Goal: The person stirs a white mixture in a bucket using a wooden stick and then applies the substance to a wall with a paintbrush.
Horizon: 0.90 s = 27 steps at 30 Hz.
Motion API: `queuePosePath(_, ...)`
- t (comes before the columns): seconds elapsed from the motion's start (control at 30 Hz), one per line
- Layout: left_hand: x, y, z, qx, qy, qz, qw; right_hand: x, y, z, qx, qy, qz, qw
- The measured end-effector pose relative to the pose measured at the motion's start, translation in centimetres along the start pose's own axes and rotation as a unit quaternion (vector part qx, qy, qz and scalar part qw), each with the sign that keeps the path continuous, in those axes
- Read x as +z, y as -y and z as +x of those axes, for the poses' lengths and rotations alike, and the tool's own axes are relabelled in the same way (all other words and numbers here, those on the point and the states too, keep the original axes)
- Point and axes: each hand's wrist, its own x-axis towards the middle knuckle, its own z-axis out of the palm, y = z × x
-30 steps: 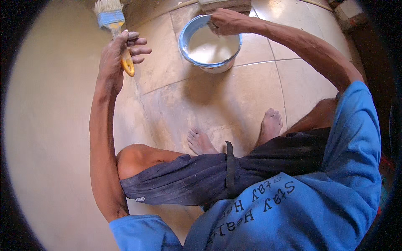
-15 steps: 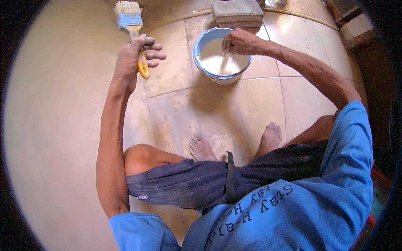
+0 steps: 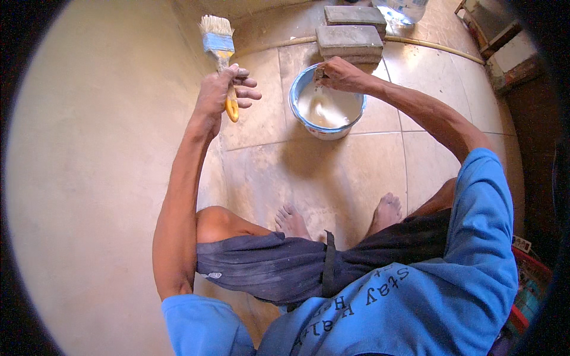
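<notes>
My left hand grips a paintbrush between thumb and palm, its other fingers stretched to the right. The brush is upright, with pale bristles on top, a blue-banded ferrule and a yellow handle pointing down. A blue-rimmed bucket stands on the tiles, part-filled with a milky white liquid. Over its far rim is my right hand, fingers bent down and closed. Whatever they hold, if anything, is hidden. A swirl shows on the liquid below that hand.
Two grey blocks stand just behind the bucket, one behind the other. A yellowish hose runs along the floor there, near a clear plastic container. On the left rises a smooth plain wall. My bare feet are on the tiles.
The view has shifted, so the bucket and both hands sit lower and more of the blocks shows. My right hand has moved toward the bucket's far rim. The brush stays in my left hand.
</notes>
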Motion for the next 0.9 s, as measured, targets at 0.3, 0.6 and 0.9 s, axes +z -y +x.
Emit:
queuePosePath(0.3,0.1,0.7,0.3,-0.046,0.033,-0.034,0.998,1.2,2.1,-2.8,0.015,0.117,0.045,0.992)
queuePosePath(0.6,0.3,0.1,0.4,-0.088,0.077,-0.024,0.993,-0.2,0.8,-0.2,-0.001,0.017,0.039,0.999)
queuePosePath(0.9,1.0,-0.2,-0.3,-0.099,0.064,-0.014,0.993,-0.9,2.7,-3.0,-0.012,0.096,-0.016,0.995)
